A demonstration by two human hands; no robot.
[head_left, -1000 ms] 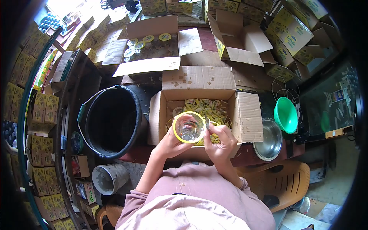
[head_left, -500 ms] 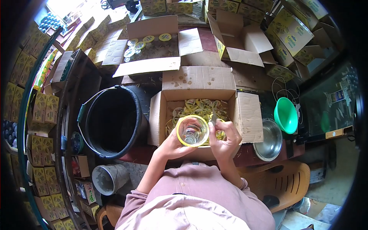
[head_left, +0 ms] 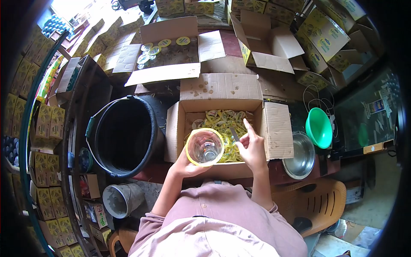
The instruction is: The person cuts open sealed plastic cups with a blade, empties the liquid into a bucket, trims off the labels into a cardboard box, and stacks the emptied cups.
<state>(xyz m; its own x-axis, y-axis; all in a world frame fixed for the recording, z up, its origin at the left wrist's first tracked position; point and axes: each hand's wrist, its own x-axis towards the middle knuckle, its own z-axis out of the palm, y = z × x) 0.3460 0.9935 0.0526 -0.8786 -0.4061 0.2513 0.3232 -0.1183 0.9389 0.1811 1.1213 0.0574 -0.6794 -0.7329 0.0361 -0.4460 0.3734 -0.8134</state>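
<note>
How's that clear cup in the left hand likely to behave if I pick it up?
The clear cup looks empty, so probably light for its size. Its shiny, smooth wall may slip in the fingers of the left hand. Being round, it would likely roll if laid on its side.

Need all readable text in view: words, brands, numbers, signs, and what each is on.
"Lemon": yellow carton, upper right; its other print is too small.
Cartons stacked at left: print too blurred.
Printed lids in the far open box: too small.
Yellow strips in the near box: illegible.
Sticker on the glass, right: blurred.
Cup in the left hand: no legible text.
</note>
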